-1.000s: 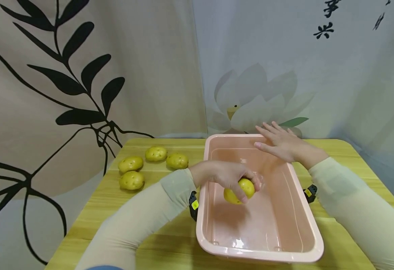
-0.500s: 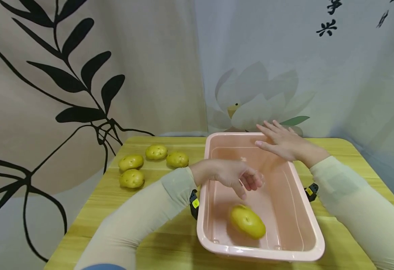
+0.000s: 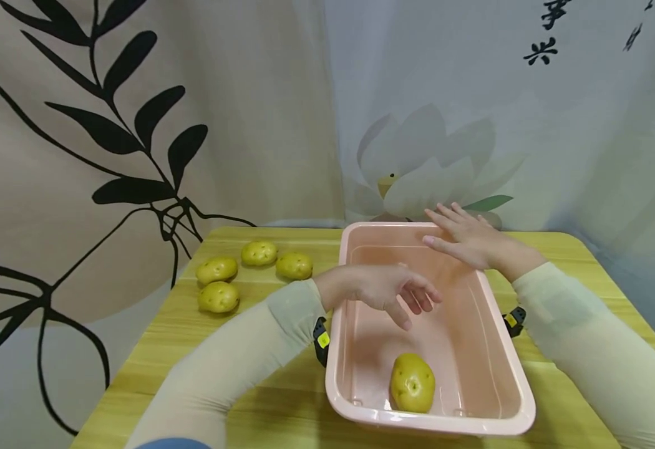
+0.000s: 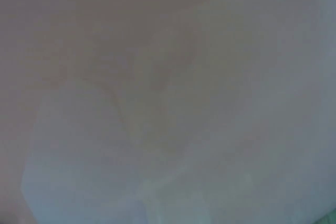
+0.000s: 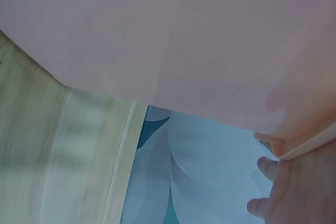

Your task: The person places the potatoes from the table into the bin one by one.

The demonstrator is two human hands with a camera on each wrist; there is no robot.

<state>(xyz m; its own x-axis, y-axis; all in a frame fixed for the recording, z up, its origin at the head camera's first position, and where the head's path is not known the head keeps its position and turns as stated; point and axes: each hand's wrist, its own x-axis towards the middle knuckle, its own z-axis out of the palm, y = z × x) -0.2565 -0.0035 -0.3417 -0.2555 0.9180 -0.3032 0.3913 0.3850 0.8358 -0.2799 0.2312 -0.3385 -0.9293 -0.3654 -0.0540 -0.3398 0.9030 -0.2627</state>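
Note:
A yellow potato lies on the floor of the pink plastic basin, near its front wall. Behind that potato, my left hand hovers inside the basin with loosely bent fingers and nothing in them. My right hand rests across the basin's far right rim, its fingers spread. In the right wrist view, the fingers of the right hand reach past the rim beside the basin's outer wall. The left wrist view is a pale pinkish blur.
Several more potatoes sit in a loose group on the wooden table, left of the basin. Behind the table hangs a printed curtain with leaf and flower designs.
My left hand has let go of the potato, which rolled toward the basin's front wall and now lies there. The left fingers have loosened; the right hand has stayed at the rim.

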